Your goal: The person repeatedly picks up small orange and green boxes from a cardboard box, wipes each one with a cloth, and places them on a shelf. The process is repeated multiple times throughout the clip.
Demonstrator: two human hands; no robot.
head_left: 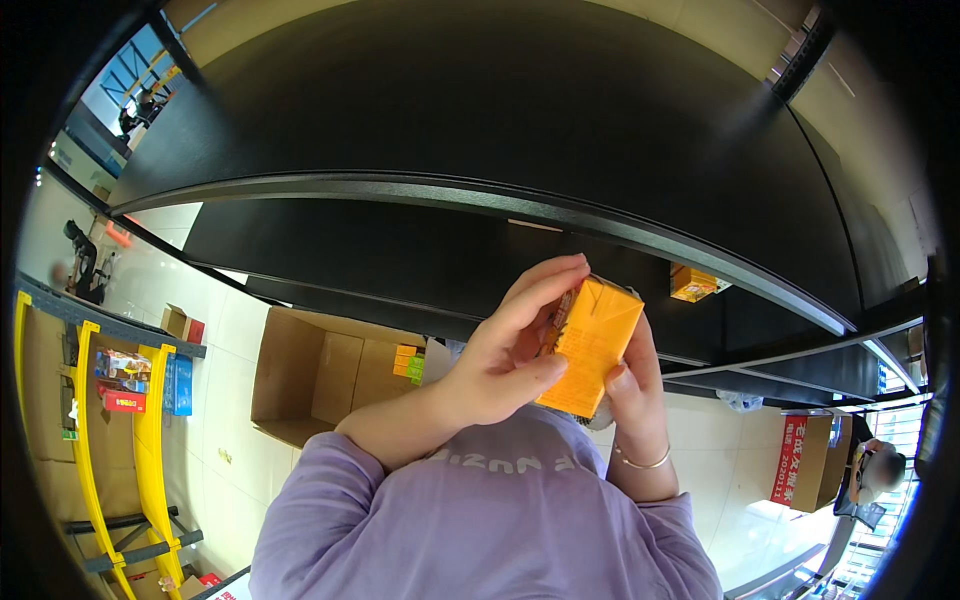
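An orange drink carton (592,349) is held in front of my chest, tilted, with fine print on its orange face. My left hand (517,341) grips it from the left, thumb on the near face and fingers wrapped over the side. My right hand (637,375) holds the carton's right side, its thumb at the lower edge; a bracelet circles that wrist. Beyond my hands runs a black shelf (360,236). More orange cartons (691,283) stand on it at the right, partly under the upper shelf's edge.
The upper black shelf (480,97) spans the far side. At the left on the floor, an open cardboard box (337,375) contains orange and green cartons (409,364). A yellow rack (154,450) carries packaged goods. At the right are another cardboard box (821,465) and a seated person (874,472).
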